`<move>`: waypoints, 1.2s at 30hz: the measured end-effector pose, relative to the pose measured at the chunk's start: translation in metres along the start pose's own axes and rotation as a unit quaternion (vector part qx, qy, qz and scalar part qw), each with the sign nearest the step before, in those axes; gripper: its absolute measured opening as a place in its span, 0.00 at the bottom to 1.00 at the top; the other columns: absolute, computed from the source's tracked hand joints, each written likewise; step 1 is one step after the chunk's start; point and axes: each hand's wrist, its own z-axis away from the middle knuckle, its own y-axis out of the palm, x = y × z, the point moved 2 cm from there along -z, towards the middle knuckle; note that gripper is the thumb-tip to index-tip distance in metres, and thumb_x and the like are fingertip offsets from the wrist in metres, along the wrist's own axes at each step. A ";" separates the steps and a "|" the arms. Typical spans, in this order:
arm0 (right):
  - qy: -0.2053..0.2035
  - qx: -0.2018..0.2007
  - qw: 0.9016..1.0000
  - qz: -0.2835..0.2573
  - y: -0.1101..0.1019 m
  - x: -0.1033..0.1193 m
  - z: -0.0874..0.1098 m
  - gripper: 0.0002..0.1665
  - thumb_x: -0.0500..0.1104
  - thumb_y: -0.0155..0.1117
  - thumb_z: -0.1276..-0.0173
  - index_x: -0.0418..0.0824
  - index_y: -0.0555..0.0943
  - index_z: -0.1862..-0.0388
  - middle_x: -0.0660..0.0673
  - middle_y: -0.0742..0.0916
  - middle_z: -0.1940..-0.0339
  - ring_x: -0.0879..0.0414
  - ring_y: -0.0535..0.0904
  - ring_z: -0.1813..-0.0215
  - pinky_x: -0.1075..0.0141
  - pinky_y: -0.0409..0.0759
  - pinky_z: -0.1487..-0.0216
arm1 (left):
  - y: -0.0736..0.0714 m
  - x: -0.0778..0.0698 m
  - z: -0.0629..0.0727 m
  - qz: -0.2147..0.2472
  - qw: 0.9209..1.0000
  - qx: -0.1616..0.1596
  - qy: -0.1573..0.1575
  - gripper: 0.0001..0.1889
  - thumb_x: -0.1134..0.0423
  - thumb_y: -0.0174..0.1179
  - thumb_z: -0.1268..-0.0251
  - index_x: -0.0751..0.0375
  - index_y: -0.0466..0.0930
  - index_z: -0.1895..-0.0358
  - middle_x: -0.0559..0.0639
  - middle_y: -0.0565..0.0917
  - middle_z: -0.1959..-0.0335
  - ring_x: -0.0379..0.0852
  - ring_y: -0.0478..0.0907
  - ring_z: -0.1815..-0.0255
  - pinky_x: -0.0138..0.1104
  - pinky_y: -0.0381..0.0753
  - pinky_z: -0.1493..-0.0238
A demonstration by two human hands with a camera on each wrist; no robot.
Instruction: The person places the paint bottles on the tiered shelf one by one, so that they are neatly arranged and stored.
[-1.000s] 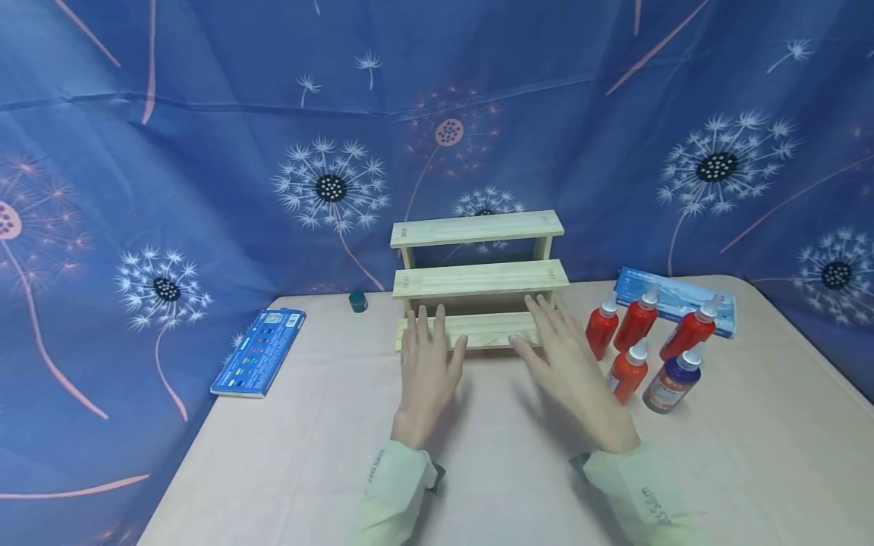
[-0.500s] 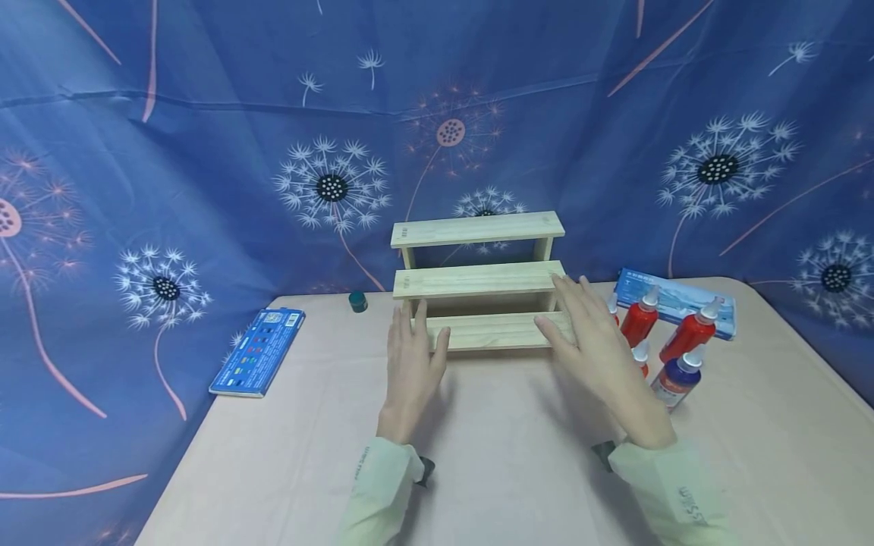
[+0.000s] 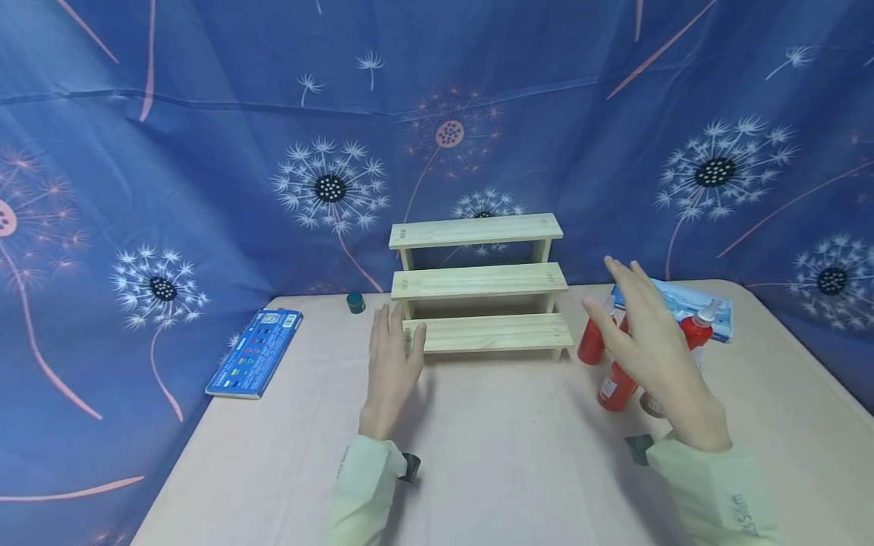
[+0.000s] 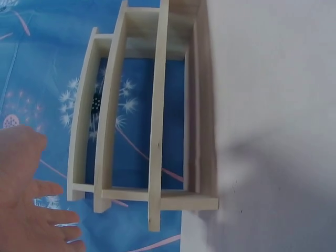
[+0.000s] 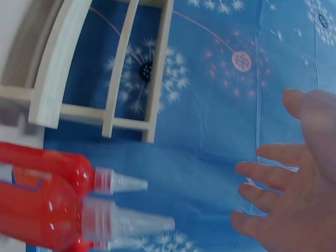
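Note:
A three-step wooden shelf (image 3: 478, 282) stands at the back of the table. Near the left end of its lowest step, my left hand (image 3: 391, 371) hovers with straight fingers and nothing in it; the left wrist view shows a gap between this hand (image 4: 31, 199) and the wood. To the right, my right hand (image 3: 662, 364) is raised in front of several squeeze bottles, thumb apart from the fingers, holding nothing. A red bottle (image 3: 591, 343) and an orange-red bottle (image 3: 617, 388) show beside it; others are partly covered. White nozzles (image 5: 128, 219) point up from the bottles.
A flat blue box (image 3: 256, 353) lies at the table's left edge. Another blue box (image 3: 720, 307) lies behind the bottles. A small dark green jar (image 3: 356, 303) stands left of the shelf. Blue dandelion-print cloth (image 3: 225, 189) hangs close behind the table.
My hands have spread apart from in front of the shelf. The left has slid slightly left; the right has moved farther right and now covers part of the bottles. The shelf has stayed put.

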 end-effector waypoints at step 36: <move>0.103 -0.132 0.979 -0.115 -0.027 -0.107 0.044 0.28 0.50 0.38 0.18 0.57 0.56 0.22 0.46 0.68 0.25 0.67 0.57 0.25 0.66 0.52 0.21 | 0.005 0.053 -0.003 0.173 0.976 0.036 -0.123 0.28 0.57 0.46 0.22 0.73 0.59 0.29 0.73 0.64 0.30 0.67 0.64 0.30 0.53 0.70 0.30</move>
